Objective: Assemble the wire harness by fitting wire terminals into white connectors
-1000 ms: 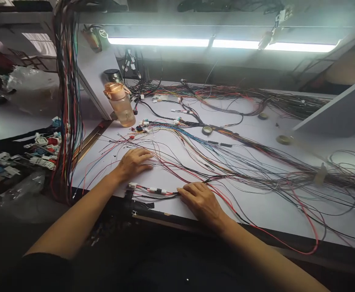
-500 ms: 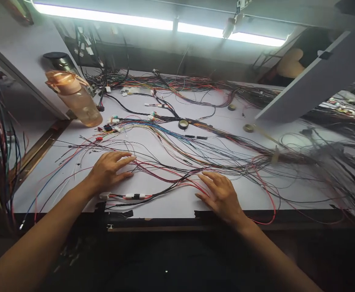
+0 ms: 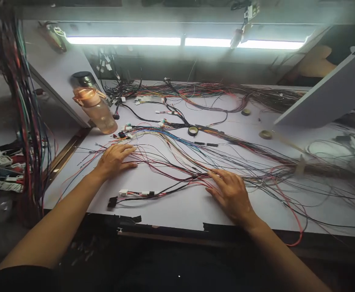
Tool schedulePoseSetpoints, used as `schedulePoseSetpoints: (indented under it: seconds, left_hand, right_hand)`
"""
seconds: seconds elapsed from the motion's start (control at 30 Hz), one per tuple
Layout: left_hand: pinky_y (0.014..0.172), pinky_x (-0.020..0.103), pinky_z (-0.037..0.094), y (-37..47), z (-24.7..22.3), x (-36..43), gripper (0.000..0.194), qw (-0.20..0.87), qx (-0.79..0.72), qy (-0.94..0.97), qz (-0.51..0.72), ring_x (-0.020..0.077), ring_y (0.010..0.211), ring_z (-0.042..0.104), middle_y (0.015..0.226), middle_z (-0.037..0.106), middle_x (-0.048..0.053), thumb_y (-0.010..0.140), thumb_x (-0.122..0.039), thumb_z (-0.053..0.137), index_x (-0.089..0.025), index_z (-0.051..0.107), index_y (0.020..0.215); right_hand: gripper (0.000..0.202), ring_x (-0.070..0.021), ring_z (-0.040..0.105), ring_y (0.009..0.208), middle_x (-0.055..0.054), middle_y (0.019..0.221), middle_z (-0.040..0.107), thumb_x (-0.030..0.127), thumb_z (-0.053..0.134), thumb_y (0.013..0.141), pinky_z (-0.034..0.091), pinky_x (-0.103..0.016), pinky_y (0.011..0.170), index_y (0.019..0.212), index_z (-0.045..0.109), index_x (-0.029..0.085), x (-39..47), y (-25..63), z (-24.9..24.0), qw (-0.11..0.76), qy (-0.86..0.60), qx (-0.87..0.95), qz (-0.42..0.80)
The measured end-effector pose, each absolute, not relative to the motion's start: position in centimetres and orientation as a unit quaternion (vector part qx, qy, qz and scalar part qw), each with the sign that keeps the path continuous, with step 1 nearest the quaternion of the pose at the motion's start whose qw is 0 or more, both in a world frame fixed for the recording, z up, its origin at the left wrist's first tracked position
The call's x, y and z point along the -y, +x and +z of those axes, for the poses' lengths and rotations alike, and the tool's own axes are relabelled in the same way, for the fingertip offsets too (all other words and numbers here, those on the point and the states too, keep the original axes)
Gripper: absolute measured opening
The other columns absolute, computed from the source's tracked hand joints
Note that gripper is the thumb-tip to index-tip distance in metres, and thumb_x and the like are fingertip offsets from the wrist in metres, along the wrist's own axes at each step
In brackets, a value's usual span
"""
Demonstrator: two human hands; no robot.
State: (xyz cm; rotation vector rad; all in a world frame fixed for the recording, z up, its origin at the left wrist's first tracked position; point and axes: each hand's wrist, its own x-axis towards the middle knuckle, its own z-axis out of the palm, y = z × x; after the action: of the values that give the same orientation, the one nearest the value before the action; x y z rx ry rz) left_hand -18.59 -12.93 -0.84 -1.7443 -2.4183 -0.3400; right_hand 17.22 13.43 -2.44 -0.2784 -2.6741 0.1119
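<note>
Long loose wires (image 3: pixel 171 162) in red, black and other colours spread across the white tabletop (image 3: pixel 165 213). Over their left part rests my left hand (image 3: pixel 115 159), its thumb and fingers apart. My right hand (image 3: pixel 230 192) lies on the wires farther right, fingers spread and thumb apart, near where red and black strands meet. Between the hands, closer to the front edge, a short branch ends in a white connector (image 3: pixel 123 192) and a black connector (image 3: pixel 112 202). Whether either palm touches single wires is hidden.
A bottle (image 3: pixel 100 115) leans at the back left. Tape rolls lie at the middle (image 3: pixel 192 131) and right (image 3: pixel 265 134). A thick wire bundle (image 3: pixel 28 121) hangs at the left. A slanted panel (image 3: pixel 326 89) stands at the right.
The camera view has shifted, so the scene sits farther right. The short branch's white and black connectors now show fully, farther from the front edge. Both hands stay over the wires.
</note>
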Motion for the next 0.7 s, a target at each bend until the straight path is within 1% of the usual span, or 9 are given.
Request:
schedulePoseSetpoints:
  seconds: [0.1, 0.23, 0.33, 0.43, 0.5, 0.6, 0.7]
  left_hand:
    - [0.103, 0.051, 0.038, -18.4, -0.6, 15.0, 0.064, 0.057, 0.811, -0.571, -0.111, 0.0332, 0.118, 0.052, 0.130, 0.057, 0.011, 0.078, -0.063, 0.063, -0.024, 0.057, 0.128]
    - [0.103, 0.050, 0.038, -18.2, -0.4, 17.5, 0.071, 0.024, 0.822, -0.560, -0.101, 0.0327, 0.120, 0.050, 0.132, 0.055, 0.010, 0.075, -0.067, 0.063, -0.024, 0.054, 0.131]
    - [0.104, 0.049, 0.038, -18.0, -0.1, 19.5, 0.073, -0.013, 0.843, -0.529, -0.098, 0.0318, 0.120, 0.050, 0.133, 0.054, 0.011, 0.075, -0.069, 0.062, -0.024, 0.054, 0.131]
    - [0.100, 0.045, 0.041, -17.5, 0.5, 21.5, 0.066, -0.063, 0.859, -0.496, -0.107, 0.0288, 0.114, 0.053, 0.125, 0.057, 0.011, 0.076, -0.069, 0.059, -0.021, 0.059, 0.121]
    - [0.095, 0.041, 0.045, -17.3, 1.0, 22.5, 0.058, -0.098, 0.867, -0.475, -0.115, 0.0265, 0.108, 0.055, 0.116, 0.060, 0.009, 0.078, -0.066, 0.058, -0.019, 0.061, 0.113]
    - [0.088, 0.036, 0.046, -17.2, 1.3, 23.2, 0.041, -0.120, 0.872, -0.461, -0.114, 0.0232, 0.099, 0.058, 0.104, 0.064, 0.007, 0.083, -0.057, 0.054, -0.021, 0.066, 0.100]
    - [0.082, 0.035, 0.044, -17.6, 1.2, 22.3, 0.031, -0.094, 0.874, -0.469, -0.081, 0.0217, 0.090, 0.059, 0.093, 0.066, 0.004, 0.086, -0.049, 0.052, -0.023, 0.069, 0.084]
  right_hand:
    - [0.044, -0.0256, 0.048, 0.124, -0.009, 0.133, 0.057, 0.033, 0.060, 0.090, 0.035, -0.044, 0.104, 0.132, 0.053, 0.021, -11.5, 15.3, -2.1, 0.231, -0.038, 0.970, 0.064]
    - [0.044, -0.0234, 0.047, 0.127, -0.006, 0.134, 0.057, 0.025, 0.059, 0.090, 0.031, -0.045, 0.109, 0.133, 0.052, 0.024, -9.0, 12.9, -1.9, 0.212, 0.037, 0.973, 0.088]
    - [0.038, -0.0220, 0.052, 0.120, -0.006, 0.121, 0.064, 0.023, 0.058, 0.091, 0.030, -0.044, 0.108, 0.129, 0.055, 0.024, -8.2, 12.1, -2.1, 0.202, 0.046, 0.973, 0.105]
    - [0.024, -0.0178, 0.058, 0.100, -0.003, 0.101, 0.069, 0.021, 0.054, 0.093, 0.030, -0.041, 0.105, 0.115, 0.062, 0.024, -8.0, 12.1, -2.4, 0.203, 0.046, 0.971, 0.121]
    - [0.019, -0.0152, 0.057, 0.089, -0.001, 0.092, 0.068, 0.019, 0.051, 0.095, 0.030, -0.039, 0.102, 0.105, 0.066, 0.025, -8.0, 12.3, -2.6, 0.205, 0.050, 0.969, 0.127]
    - [0.021, -0.0148, 0.054, 0.086, 0.000, 0.088, 0.067, 0.017, 0.049, 0.095, 0.031, -0.038, 0.097, 0.099, 0.068, 0.025, -8.0, 12.5, -2.8, 0.214, 0.053, 0.966, 0.133]
    - [0.021, -0.0151, 0.054, 0.088, -0.001, 0.089, 0.067, 0.017, 0.050, 0.095, 0.032, -0.036, 0.095, 0.099, 0.069, 0.026, -8.0, 12.6, -3.0, 0.223, 0.051, 0.963, 0.142]
